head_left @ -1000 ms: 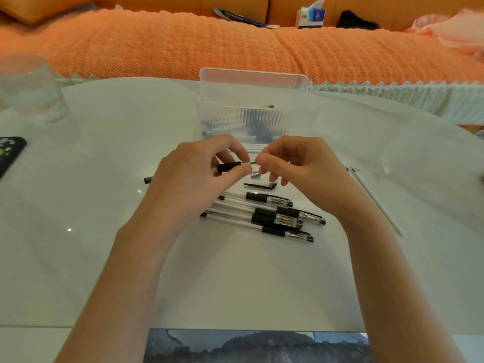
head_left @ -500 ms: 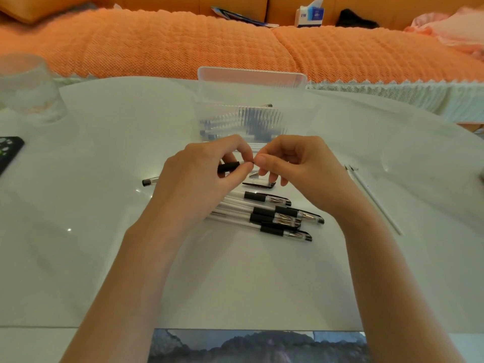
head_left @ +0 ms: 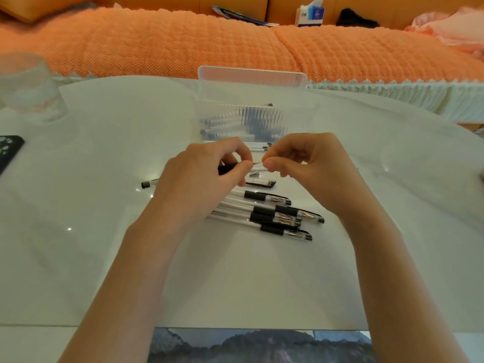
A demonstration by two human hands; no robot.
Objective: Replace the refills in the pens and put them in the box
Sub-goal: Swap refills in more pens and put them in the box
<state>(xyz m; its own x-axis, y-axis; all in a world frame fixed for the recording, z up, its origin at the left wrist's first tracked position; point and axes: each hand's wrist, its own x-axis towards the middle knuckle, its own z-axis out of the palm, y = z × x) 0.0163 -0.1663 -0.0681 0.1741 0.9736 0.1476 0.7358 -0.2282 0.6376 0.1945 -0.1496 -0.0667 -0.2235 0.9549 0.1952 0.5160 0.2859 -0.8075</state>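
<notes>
White table (head_left: pixel 104 258) in front of one orange sofa (head_left: pixel 157 43). At the table's far middle stands one clear ribbed box (head_left: pixel 251 74). One drinking glass (head_left: pixel 28 87) stands far left, and one dark phone (head_left: pixel 7 150) is cut off by the left edge. Four capped pens (head_left: pixel 272 229) lie side by side near the middle, below the hands. The left hand (head_left: pixel 199 179) has its fingers curled around one uncapped pen (head_left: pixel 227 169), held level above the table. The right hand (head_left: pixel 306 169) pinches the thin refill (head_left: pixel 258 163) that protrudes from the pen's front. One loose cap (head_left: pixel 262 183) and one metal tip (head_left: pixel 254 174) lie beneath the hands. Spare refills (head_left: pixel 258 146) lie against the box, partly hidden. Pens inside the box blur through its ribbed wall, so their number cannot be told.
</notes>
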